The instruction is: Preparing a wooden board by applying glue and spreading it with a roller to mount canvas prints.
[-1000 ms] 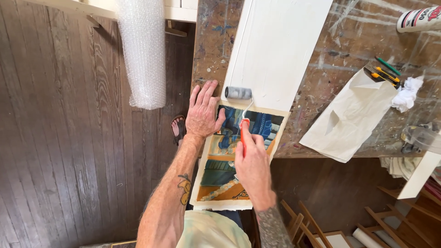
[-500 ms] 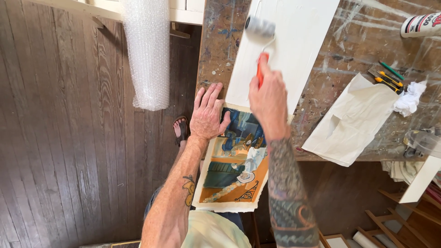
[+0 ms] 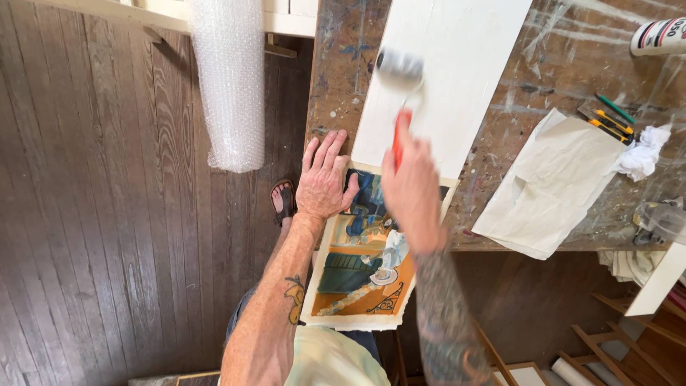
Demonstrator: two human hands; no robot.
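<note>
My right hand [image 3: 413, 189] grips the orange handle of a small roller [image 3: 399, 68], whose grey drum rests on a long white board [image 3: 446, 71] lying on the paint-stained workbench [image 3: 529, 93]. My left hand [image 3: 325, 179] lies flat with its fingers spread. It presses the upper left corner of a colourful painted print [image 3: 361, 275] against the bench edge. The print sits under the near end of the white board, and its lower half hangs off the bench over my lap.
A roll of bubble wrap [image 3: 227, 82] stands to the left above the dark wood floor [image 3: 107, 214]. On the bench to the right lie creased white paper [image 3: 554, 182], several knives and pens [image 3: 607, 118], a crumpled tissue [image 3: 643, 151] and a white tube [image 3: 657, 36]. My sandalled foot [image 3: 284, 200] shows below.
My right hand pushed the roller from the print's top edge far up the white board, then drew it back a little toward me. My left hand stayed pressed on the print.
</note>
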